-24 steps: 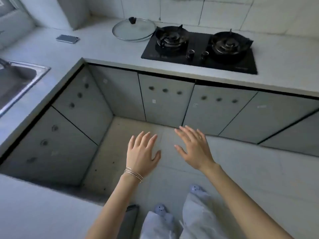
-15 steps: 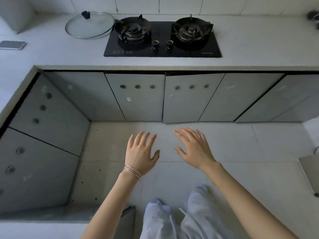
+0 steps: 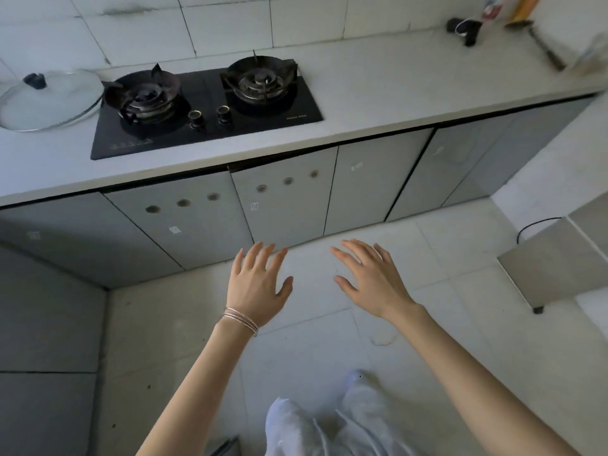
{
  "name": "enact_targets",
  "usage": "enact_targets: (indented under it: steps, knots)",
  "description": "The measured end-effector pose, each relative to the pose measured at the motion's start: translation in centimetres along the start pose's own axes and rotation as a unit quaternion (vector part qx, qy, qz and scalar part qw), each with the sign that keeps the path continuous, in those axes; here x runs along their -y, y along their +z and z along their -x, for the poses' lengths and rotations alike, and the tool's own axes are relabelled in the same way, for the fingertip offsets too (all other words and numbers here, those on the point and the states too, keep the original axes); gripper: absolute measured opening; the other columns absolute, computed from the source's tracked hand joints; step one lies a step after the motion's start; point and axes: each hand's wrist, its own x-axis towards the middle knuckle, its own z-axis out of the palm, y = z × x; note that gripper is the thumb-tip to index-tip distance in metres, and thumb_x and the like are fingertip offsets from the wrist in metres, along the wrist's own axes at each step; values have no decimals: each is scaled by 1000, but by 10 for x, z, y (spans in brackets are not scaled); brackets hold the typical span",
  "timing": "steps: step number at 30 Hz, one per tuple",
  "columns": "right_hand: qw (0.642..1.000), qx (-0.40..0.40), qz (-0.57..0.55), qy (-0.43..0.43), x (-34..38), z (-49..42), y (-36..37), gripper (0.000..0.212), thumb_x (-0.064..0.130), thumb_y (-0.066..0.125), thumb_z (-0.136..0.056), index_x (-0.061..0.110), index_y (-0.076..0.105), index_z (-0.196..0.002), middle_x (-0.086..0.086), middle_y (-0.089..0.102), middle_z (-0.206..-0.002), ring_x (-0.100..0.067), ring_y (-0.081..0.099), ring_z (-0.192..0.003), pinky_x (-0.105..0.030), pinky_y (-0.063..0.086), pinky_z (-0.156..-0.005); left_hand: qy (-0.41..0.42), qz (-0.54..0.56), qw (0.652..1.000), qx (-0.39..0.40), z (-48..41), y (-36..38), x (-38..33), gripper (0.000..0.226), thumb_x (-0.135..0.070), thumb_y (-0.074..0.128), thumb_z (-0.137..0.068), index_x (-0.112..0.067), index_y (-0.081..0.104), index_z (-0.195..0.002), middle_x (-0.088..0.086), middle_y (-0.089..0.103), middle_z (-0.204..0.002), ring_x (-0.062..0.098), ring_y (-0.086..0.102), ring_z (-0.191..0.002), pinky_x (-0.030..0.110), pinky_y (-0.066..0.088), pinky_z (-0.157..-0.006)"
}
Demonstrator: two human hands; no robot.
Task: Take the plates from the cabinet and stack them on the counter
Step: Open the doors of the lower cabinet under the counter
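Nowhere in view are the plates: each of the grey flat-fronted cabinet doors (image 3: 283, 205) beneath the long pale grey counter (image 3: 378, 93) appears closed or nearly so, and whatever crockery lies behind them is hidden. Two of the doors carry a row of three round finger holes in place of handles.

A person stands on the pale tiled floor (image 3: 312, 343) facing them, both bare arms stretched forward and down. The left hand (image 3: 258, 284), with thin metal bangles (image 3: 240, 320) at its wrist, and the right hand (image 3: 371, 278) hover side by side. Their palms are down and their fingers straight and spread, holding nothing and touching nothing.

On the counter above sit a black glass two-burner gas hob (image 3: 204, 126) and, just to its left, a round glass pan lid with a black knob (image 3: 49, 103). A small dark item (image 3: 464, 28) and a metal tool (image 3: 544, 47) lie at the counter's far right end.

The task looks barely begun, with opening a door the likely next step. The risks all lie ahead. It cannot be told which door hides the plates, so a wrong pick would cost a search. A door pulled by its holes may swing into the person's legs. A stack set close to the hob's raised burner grates, the lid or the counter's front edge could tip or slide off.
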Motion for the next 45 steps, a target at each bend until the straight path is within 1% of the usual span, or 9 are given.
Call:
enact_targets:
  steps: [7,11,18,23,26,29,33,39,45]
  knots:
    - [998,-35,11,43,-78,4,-41,54,46,34,-86,21,47,-131,-6,49,-135,-23,44,-125,-50,32,-104,54,-4,999,-5,-63,1,-63,55,-45,36,-83,-14,53,-125,13,59,-123,35,49,-120,54,37,-101]
    - [996,-64,23,63,-127,8,-62,52,46,35,-87,22,46,-132,-4,49,-134,-21,44,-122,-48,34,-103,77,1,997,-15,-97,8,-106,55,-45,36,-83,-15,52,-127,12,57,-126,34,47,-122,52,34,-103]
    - [990,-104,26,95,-202,22,-87,52,43,35,-88,19,47,-132,-6,49,-133,-22,46,-120,-48,36,-101,122,10,992,-30,-148,24,-178,54,-42,37,-84,-13,51,-127,12,56,-127,34,46,-123,51,31,-105]
    - [986,-100,28,130,-242,37,-91,53,43,34,-87,18,44,-134,-7,50,-133,-25,48,-119,-49,37,-101,149,11,989,-11,-175,39,-217,53,-42,38,-84,-14,51,-127,11,55,-127,33,45,-123,51,31,-105]
    - [983,-90,31,154,-261,44,-92,56,44,33,-87,19,39,-137,-7,48,-135,-24,47,-121,-48,37,-101,172,27,985,-5,-189,45,-237,52,-40,38,-84,-14,52,-126,11,57,-126,32,48,-121,50,34,-104]
    - [980,-82,36,179,-279,48,-92,56,44,33,-87,18,41,-136,-7,49,-134,-24,48,-120,-48,39,-100,200,43,979,0,-205,53,-254,49,-38,40,-84,-14,54,-124,9,58,-125,31,50,-119,47,37,-102]
    - [974,-78,42,207,-297,49,-91,55,44,34,-86,18,43,-134,-7,51,-132,-24,51,-116,-47,42,-97,232,49,971,19,-229,66,-271,48,-36,41,-82,-14,55,-123,8,58,-125,31,51,-119,48,39,-100]
    - [966,-65,49,247,-328,31,-99,55,44,32,-86,20,44,-133,-6,50,-133,-24,50,-120,-48,41,-98,287,37,956,50,-279,83,-291,50,-39,39,-83,-14,56,-123,10,59,-123,33,52,-118,49,40,-100]
    - [956,-85,63,275,-362,-3,-121,52,42,36,-86,19,47,-131,-6,52,-131,-24,52,-116,-48,43,-95,331,39,942,45,-349,82,-304,50,-39,39,-83,-14,56,-122,12,59,-122,34,52,-117,51,40,-99]
